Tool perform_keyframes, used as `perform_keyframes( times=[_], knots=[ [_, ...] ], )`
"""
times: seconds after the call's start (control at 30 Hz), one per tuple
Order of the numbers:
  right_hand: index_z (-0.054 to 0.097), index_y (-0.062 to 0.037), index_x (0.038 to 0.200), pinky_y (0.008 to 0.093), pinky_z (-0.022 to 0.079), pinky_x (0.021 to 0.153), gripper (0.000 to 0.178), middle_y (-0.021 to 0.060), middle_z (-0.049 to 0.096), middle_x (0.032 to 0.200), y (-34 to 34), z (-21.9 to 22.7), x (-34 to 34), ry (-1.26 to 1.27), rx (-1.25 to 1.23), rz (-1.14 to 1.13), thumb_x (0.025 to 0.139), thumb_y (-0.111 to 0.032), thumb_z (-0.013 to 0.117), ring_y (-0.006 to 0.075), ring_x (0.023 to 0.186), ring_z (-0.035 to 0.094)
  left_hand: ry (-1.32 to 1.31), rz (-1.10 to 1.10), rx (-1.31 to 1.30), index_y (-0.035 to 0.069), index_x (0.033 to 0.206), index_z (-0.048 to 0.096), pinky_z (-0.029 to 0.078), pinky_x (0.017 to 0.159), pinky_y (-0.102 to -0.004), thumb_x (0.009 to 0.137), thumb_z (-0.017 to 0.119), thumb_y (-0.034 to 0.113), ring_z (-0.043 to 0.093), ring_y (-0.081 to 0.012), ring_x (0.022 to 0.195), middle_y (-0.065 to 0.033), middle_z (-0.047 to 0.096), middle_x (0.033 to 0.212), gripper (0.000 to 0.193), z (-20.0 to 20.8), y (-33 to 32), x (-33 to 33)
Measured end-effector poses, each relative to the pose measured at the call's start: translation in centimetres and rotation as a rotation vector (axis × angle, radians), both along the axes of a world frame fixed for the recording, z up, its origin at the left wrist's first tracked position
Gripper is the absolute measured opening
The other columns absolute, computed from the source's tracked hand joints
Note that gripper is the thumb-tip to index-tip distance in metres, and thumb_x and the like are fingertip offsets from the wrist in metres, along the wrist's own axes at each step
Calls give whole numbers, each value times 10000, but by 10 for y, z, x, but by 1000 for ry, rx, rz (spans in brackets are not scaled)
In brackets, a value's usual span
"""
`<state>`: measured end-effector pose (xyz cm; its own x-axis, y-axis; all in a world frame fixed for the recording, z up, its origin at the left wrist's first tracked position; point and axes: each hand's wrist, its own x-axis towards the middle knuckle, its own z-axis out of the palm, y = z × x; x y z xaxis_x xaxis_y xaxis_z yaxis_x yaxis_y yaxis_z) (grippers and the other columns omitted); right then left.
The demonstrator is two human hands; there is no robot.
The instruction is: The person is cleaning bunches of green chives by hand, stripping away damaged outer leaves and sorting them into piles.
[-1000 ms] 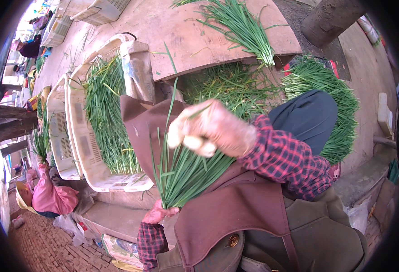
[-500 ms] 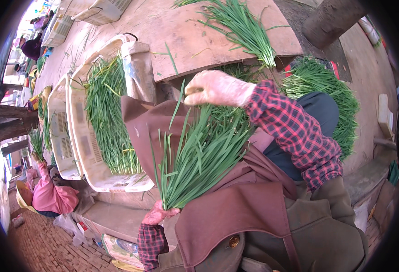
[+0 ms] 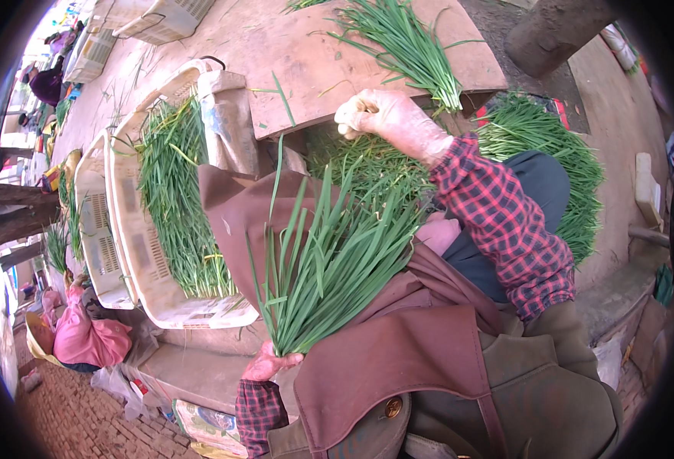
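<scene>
- A bunch of long green leaves (image 3: 337,268) is gripped at its base by the left hand (image 3: 268,363), its tips fanned out over the brown apron (image 3: 390,344)
- The right hand (image 3: 386,121) is held raised with fingers curled, near the edge of a wooden board (image 3: 298,88); whether anything is pinched cannot be told
- Another bunch (image 3: 412,53) is laid on the board
- A white crate (image 3: 139,229) is filled with leaves
- A large heap (image 3: 532,138) is piled beside the dark trouser leg (image 3: 540,191)
- At far left, a pink-clad co-worker (image 3: 92,333) is seen
</scene>
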<state>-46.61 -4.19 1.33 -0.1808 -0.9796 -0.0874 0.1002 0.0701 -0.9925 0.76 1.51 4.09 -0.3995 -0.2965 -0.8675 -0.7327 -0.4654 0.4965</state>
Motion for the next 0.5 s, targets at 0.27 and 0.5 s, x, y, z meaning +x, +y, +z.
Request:
perform_keyframes(
  times=[0.27,0.5],
  knots=[
    [665,-8,987,262,534,645,339,78,684,824,20,10,28,59,330,343,922,-341,670,130,687,633,102,57,16,62,1009,655,416,587,-244,811,761,71,546,-78,685,24,635,814,225,-6,2,5],
    [642,1,916,265,530,601,436,77,673,762,12,-10,61,-86,391,373,904,-433,675,120,619,621,89,75,82,56,1041,649,439,614,-254,811,759,49,550,-79,711,22,638,842,254,-10,1,10]
  ],
)
